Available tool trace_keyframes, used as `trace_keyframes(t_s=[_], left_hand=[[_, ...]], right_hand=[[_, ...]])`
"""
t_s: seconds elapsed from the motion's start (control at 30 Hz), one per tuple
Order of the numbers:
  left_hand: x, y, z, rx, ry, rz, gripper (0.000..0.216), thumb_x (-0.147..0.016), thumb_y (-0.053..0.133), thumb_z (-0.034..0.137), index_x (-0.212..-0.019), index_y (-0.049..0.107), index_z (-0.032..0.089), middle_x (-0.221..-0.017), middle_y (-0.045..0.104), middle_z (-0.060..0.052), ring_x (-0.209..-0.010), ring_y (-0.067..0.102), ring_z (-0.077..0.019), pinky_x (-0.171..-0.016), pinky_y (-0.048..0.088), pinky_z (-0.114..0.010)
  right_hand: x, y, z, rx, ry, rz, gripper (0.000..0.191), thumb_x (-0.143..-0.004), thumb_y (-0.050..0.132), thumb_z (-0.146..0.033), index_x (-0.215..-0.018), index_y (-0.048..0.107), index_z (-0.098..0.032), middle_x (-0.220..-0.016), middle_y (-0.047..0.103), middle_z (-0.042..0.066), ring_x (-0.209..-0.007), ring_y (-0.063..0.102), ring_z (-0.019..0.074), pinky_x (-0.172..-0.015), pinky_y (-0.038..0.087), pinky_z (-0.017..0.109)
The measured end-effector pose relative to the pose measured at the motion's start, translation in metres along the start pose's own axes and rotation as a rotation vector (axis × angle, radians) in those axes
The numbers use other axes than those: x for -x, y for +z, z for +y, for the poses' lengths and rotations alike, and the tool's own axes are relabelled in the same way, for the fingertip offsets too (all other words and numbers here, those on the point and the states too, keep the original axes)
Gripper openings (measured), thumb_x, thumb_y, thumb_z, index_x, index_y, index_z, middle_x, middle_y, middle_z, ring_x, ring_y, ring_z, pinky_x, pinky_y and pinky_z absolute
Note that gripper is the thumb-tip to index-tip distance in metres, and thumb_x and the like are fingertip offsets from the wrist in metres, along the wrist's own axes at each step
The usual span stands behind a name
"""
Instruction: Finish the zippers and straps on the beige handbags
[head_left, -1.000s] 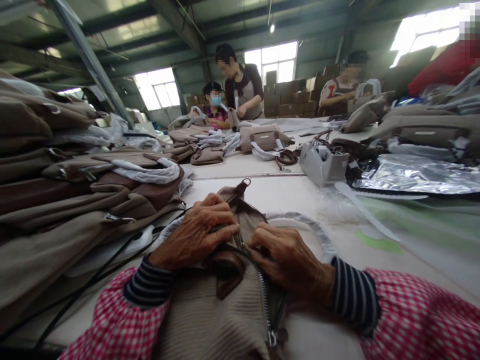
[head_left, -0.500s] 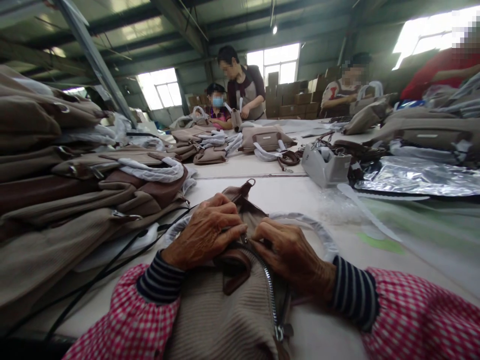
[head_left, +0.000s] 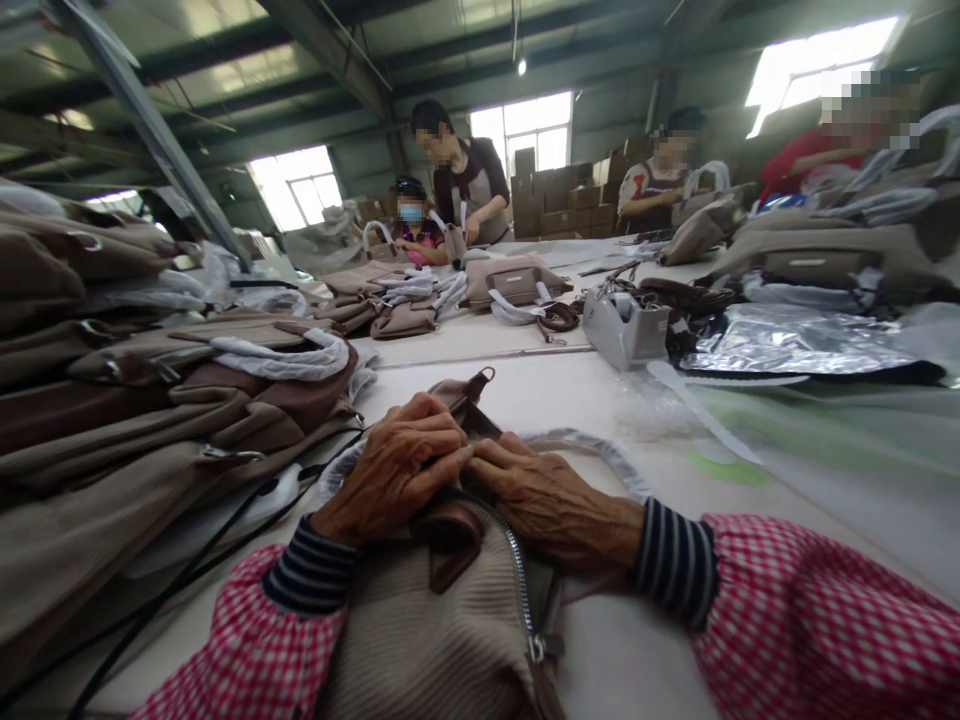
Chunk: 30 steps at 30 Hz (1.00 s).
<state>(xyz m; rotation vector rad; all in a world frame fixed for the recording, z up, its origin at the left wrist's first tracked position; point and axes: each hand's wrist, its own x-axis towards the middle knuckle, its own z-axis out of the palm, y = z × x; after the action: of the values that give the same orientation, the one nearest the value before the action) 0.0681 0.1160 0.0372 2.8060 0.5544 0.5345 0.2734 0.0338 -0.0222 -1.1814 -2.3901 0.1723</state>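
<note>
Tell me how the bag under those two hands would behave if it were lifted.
The ribbed cloth bag would likely sag and fold, since its side is softly creased. It may gape, because the zip looks open. The wrapped handle would probably hold its curve, as it lies in a rounded loop.

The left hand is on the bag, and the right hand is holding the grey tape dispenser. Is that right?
Not quite: the right hand isn't holding the tape dispenser. The head view shows it on the bag too, close beside the left hand, with the dispenser farther away on the table.
</note>
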Motion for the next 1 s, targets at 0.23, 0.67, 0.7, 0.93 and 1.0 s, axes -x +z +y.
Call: trace_keyframes(t_s=[0.23,0.67,0.7,0.93,1.0], left_hand=[[-0.015,-0.004,-0.001,-0.099,0.095,-0.189,0.043,-0.111,0.038,0.036,-0.08,0.063,0.019,-0.088,0.067,-0.003,-0.097,0.053,-0.0212,-0.094,0.038,-0.038],[-0.013,-0.033,0.039,-0.34,0.321,-0.396,0.034,-0.111,0.043,0.034,-0.09,0.066,0.021,-0.09,0.066,-0.002,-0.093,0.053,-0.0199,-0.086,0.035,-0.036],[-0.012,-0.029,0.038,-0.333,0.338,-0.389,0.035,-0.112,0.039,0.031,-0.09,0.064,0.021,-0.09,0.066,-0.002,-0.091,0.053,-0.0196,-0.09,0.036,-0.037],[-0.01,-0.017,0.034,-0.252,0.34,-0.377,0.035,-0.111,0.032,0.025,-0.089,0.059,0.021,-0.095,0.067,-0.004,-0.091,0.055,-0.0209,-0.104,0.038,-0.041],[-0.012,-0.02,0.035,-0.237,0.311,-0.378,0.036,-0.111,0.033,0.027,-0.086,0.059,0.021,-0.092,0.066,-0.004,-0.092,0.054,-0.0212,-0.101,0.039,-0.04]], right_hand=[[-0.001,-0.005,0.006,0.064,-0.001,-0.026,0.023,-0.103,0.051,-0.02,-0.123,0.062,-0.014,-0.125,0.062,0.011,-0.104,0.057,0.0221,-0.089,0.049,0.038],[0.024,-0.021,0.0,0.224,-0.023,-0.058,0.01,-0.102,0.051,-0.02,-0.104,0.061,-0.018,-0.104,0.064,0.006,-0.069,0.059,0.0154,-0.056,0.034,0.033],[0.026,-0.021,0.0,0.195,0.018,-0.05,0.01,-0.1,0.052,-0.019,-0.104,0.061,-0.018,-0.105,0.064,0.006,-0.071,0.06,0.0155,-0.058,0.036,0.032],[0.008,-0.027,0.005,0.083,0.406,0.162,0.031,-0.098,0.055,-0.031,-0.124,0.054,-0.015,-0.121,0.065,0.014,-0.106,0.066,0.0256,-0.084,0.047,0.034],[-0.006,-0.025,0.006,0.086,0.437,0.076,0.04,-0.095,0.059,-0.033,-0.127,0.051,-0.012,-0.117,0.069,0.017,-0.106,0.068,0.0296,-0.082,0.047,0.035]])
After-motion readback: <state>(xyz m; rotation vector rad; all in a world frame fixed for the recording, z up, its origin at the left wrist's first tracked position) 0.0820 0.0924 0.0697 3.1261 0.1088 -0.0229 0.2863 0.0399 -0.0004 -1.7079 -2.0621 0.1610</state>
